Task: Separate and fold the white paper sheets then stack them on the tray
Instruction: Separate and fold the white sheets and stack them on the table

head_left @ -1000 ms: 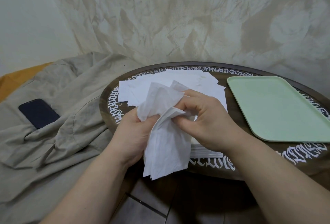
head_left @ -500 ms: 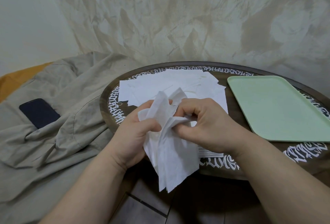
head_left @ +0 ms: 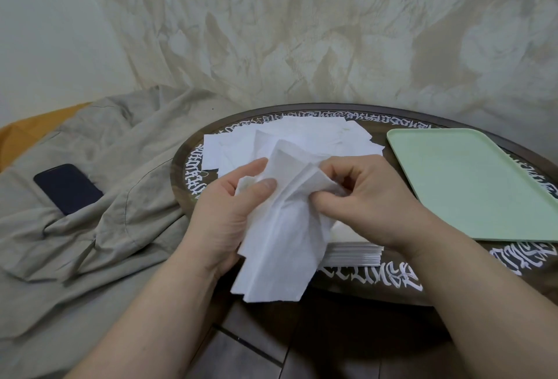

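A crumpled white paper sheet [head_left: 280,245] hangs between both hands above the table's near edge. My left hand [head_left: 223,215] pinches its upper left part between thumb and fingers. My right hand [head_left: 371,197] pinches its upper right corner with curled fingers. Behind the hands, several loose white sheets [head_left: 305,140] lie spread on the round dark table [head_left: 377,288]. A neat stack of white sheets [head_left: 353,250] sits under my right wrist. The pale green tray [head_left: 471,185] lies at the right with nothing on it.
A beige cloth [head_left: 99,197] covers the surface left of the table, with a dark phone [head_left: 68,188] lying on it. A mottled wall rises right behind the table. Dark floor tiles [head_left: 271,348] show below its near edge.
Both hands have shifted their grip and spread the sheet's top wider. Its lower end now hangs flatter and more unfolded than before.
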A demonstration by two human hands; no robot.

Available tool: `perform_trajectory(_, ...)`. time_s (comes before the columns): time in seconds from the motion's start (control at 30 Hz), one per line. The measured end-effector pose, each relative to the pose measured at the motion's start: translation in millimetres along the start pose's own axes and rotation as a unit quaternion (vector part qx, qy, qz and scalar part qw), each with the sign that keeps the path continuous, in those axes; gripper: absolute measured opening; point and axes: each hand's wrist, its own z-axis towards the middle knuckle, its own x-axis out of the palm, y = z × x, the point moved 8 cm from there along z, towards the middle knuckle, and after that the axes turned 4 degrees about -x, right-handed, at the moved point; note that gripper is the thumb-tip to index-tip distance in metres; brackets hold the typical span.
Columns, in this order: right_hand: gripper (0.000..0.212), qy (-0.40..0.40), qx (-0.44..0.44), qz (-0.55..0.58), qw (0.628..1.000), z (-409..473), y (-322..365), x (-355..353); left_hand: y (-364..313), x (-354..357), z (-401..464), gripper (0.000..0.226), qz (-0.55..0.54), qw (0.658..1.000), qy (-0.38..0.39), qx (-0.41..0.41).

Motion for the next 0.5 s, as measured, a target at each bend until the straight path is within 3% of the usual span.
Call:
perform_trajectory(0.07,0.009,-0.005,0.017,0.015,1.000,0,-4,-3,-3,-7,-2,0.049,0.008,0.999,-0.048,0.000)
perform_trajectory(0.13,0.007,-0.011,0.028,0.011,0.999,0,-7,-7,-6,-7,-4,0.033,0.010,0.998,-0.067,0.004)
perform_trajectory(0.33,0.015,0.011,0.038,-0.017,0.999,-2,-5,-3,-4,-4,-4,0.024,0.161,0.984,-0.075,0.024)
perform_trajectory(0.5,0.023,0.026,0.044,-0.037,0.998,-2,-4,-1,-9,6,-8,0.009,0.192,0.978,-0.058,0.062)
